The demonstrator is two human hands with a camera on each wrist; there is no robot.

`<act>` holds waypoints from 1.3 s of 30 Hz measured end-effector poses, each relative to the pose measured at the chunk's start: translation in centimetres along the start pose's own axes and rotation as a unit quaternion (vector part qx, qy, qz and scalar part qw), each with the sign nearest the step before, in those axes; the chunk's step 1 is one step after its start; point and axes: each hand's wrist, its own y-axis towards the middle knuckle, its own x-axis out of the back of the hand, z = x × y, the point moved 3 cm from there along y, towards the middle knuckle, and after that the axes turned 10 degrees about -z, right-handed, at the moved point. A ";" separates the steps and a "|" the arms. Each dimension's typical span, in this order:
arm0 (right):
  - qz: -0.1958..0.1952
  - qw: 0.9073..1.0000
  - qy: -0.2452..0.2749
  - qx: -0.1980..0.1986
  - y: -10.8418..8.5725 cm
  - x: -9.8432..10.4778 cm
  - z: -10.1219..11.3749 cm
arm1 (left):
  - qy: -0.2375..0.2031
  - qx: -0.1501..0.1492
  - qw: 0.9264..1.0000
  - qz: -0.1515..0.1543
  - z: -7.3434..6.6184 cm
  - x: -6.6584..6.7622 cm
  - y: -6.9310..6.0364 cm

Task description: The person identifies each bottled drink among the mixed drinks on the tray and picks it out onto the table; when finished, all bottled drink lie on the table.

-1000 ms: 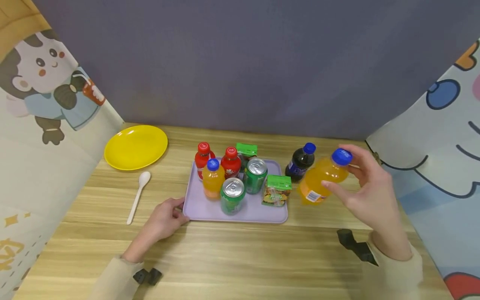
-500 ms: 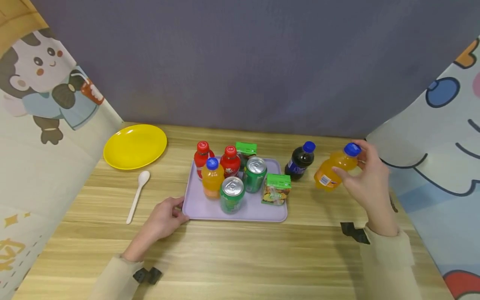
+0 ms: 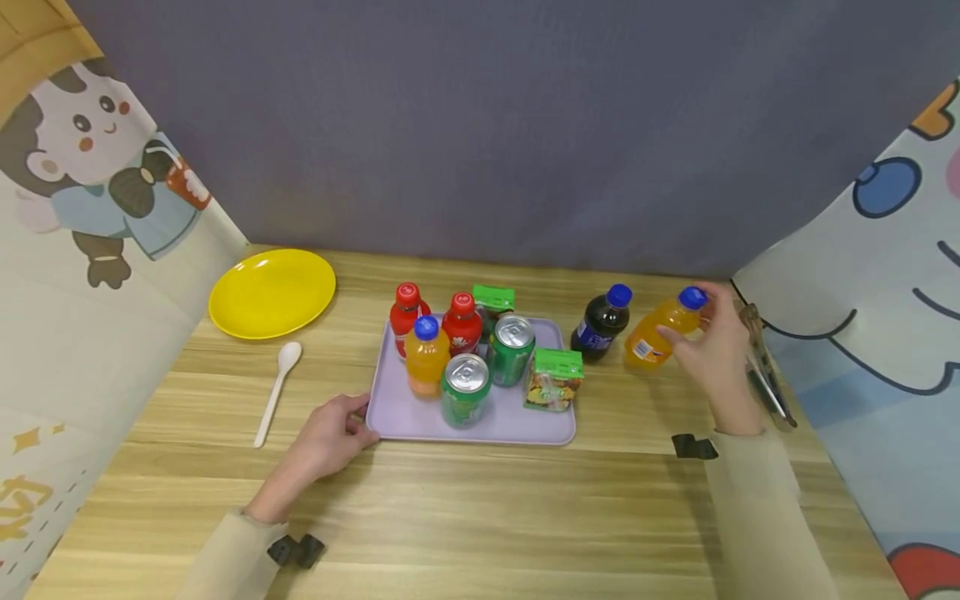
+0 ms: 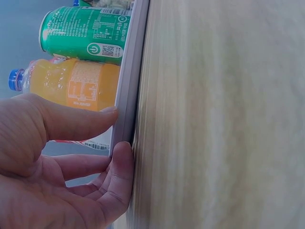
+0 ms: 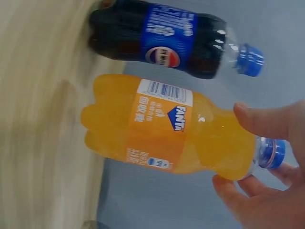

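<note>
The right hand point(image 3: 716, 354) grips an orange soda bottle point(image 3: 660, 333) near its neck, right of a dark cola bottle point(image 3: 598, 327). In the right wrist view, thumb and fingers lie on either side of the orange bottle point(image 5: 157, 126) below its blue cap; the cola bottle point(image 5: 167, 38) is beside it, apart. At the lilac tray's point(image 3: 510, 429) left front corner, the left hand point(image 3: 326, 442) pinches the rim, thumb above it in the left wrist view. On the tray stand another orange bottle point(image 3: 426, 362), two red bottles point(image 3: 462, 327), two green cans point(image 3: 465, 396) and a green-topped pack point(image 3: 553, 383).
A second green-topped pack point(image 3: 493, 302) is at the tray's back. On the left lie a yellow plate point(image 3: 272, 294) and a white spoon point(image 3: 277, 396). Thin dark utensils point(image 3: 767, 375) lie right of the right hand. A grey wall panel point(image 3: 480, 133) rises behind the table.
The right hand has carried the orange bottle right and back, away from the cola bottle, then slightly left and down, bringing it more upright. The left hand has stayed at the tray corner.
</note>
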 end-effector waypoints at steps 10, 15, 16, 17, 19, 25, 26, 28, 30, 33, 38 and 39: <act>0.017 1.000 -0.007 0.009 0.2 -1.7 -1.1 | -0.004 -0.007 1.000 -0.002 0.1 0.0 0.1; 0.025 1.000 -0.011 0.000 -0.2 -2.2 -1.4 | -0.002 -0.007 1.000 -0.001 0.0 0.0 0.1; 0.024 1.000 -0.010 -0.002 -0.2 -2.2 -1.5 | -0.002 -0.007 1.000 0.000 0.0 0.0 0.1; 0.021 1.000 -0.007 -0.004 -0.3 -2.3 -1.5 | -0.001 -0.007 1.000 0.000 0.0 -0.1 0.1; 0.018 1.000 -0.005 -0.006 -0.3 -2.3 -1.6 | 0.000 -0.005 1.000 0.001 0.0 -0.1 0.1; 0.018 1.000 -0.013 -0.009 -0.2 -2.4 -1.6 | -0.002 -0.003 1.000 0.002 0.1 -0.1 0.2; 0.020 1.000 -0.016 -0.010 -0.2 -2.4 -1.6 | -0.003 -0.003 1.000 0.001 0.1 -0.1 0.2; 0.025 0.999 -0.022 -0.014 -0.2 -2.4 -1.6 | -0.005 -0.003 1.000 0.001 0.1 -0.1 0.2; 0.030 0.999 -0.026 -0.018 -0.2 -2.3 -1.6 | -0.005 -0.004 1.000 0.000 0.1 -0.1 0.2; 0.033 0.999 -0.031 -0.023 -0.2 -2.2 -1.6 | -0.005 -0.005 1.000 0.001 0.1 -0.2 0.2; 0.017 0.999 -0.032 -0.016 -0.1 -1.7 -0.8 | -0.003 -0.003 1.000 0.002 0.1 -0.1 0.2; 0.011 0.999 -0.030 -0.013 -0.1 -1.6 -0.5 | -0.003 -0.003 1.000 0.001 0.1 -0.1 0.3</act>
